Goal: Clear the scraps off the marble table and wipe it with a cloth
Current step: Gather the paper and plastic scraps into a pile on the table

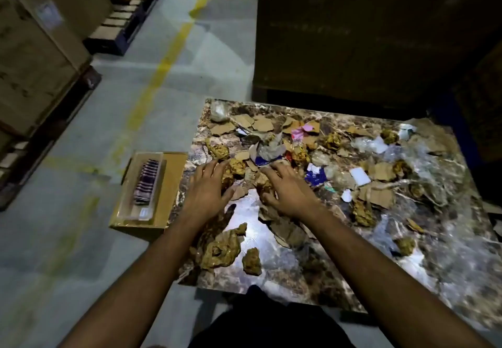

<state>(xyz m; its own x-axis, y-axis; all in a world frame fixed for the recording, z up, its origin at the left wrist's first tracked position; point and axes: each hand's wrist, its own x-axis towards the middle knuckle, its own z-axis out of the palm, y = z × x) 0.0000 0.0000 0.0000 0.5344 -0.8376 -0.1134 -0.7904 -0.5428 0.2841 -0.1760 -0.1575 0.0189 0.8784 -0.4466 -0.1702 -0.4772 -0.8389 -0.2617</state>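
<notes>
**Both hands down in the scrap pile, marble table**

Marble table [274, 212] fills the lower right of the head view, glossy, a bare patch at centre. Scraps [380, 174] cover it from 12 to 3 o'clock: torn cardboard, crumpled gold foil, clear plastic, white, blue and pink paper bits. More gold foil wads [221, 247] lie near the front edge at 7 o'clock.

Left hand [207, 187]: palm down, fingers spread and straight, resting on foil and cardboard.
Right hand [288, 187]: palm down, fingers slightly curled over a brown wad; a firm grip I cannot tell.

Off the table's left edge, at 9 o'clock: cardboard box [163, 198] on the floor, a clear tray [135, 213] on top holding a striped folded cloth [146, 182].
</notes>
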